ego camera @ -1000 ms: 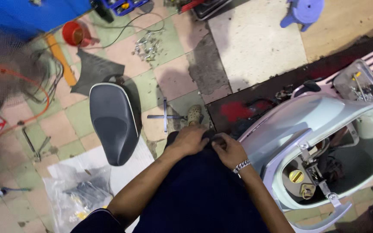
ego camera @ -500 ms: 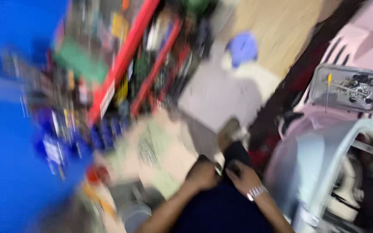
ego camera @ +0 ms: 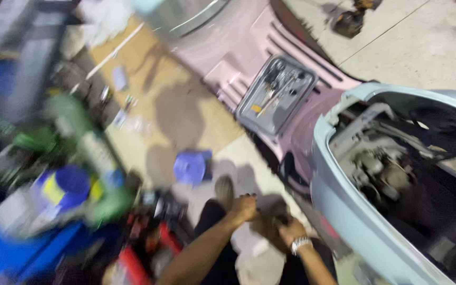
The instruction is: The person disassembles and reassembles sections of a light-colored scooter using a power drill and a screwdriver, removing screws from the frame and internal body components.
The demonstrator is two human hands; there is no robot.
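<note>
Holding both hands low over my lap, I see my left hand (ego camera: 245,207) curled and my right hand (ego camera: 289,228), with its wristband, closed beside it; blur hides whether they grip anything. Right of them stands the pale blue scooter (ego camera: 339,195), its body open and its engine bay exposed, so work there looks unfinished. Beyond it a grey tray (ego camera: 249,108) of tools rests on the pink footboard (ego camera: 222,63). A blue stool (ego camera: 192,167) sits left.

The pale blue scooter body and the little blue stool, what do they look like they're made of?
The pale blue scooter body looks like glossy painted metal or moulded plastic; its smooth curved edge catches light, but blur leaves it open. The small blue stool looks like matte moulded plastic, one even colour.
</note>
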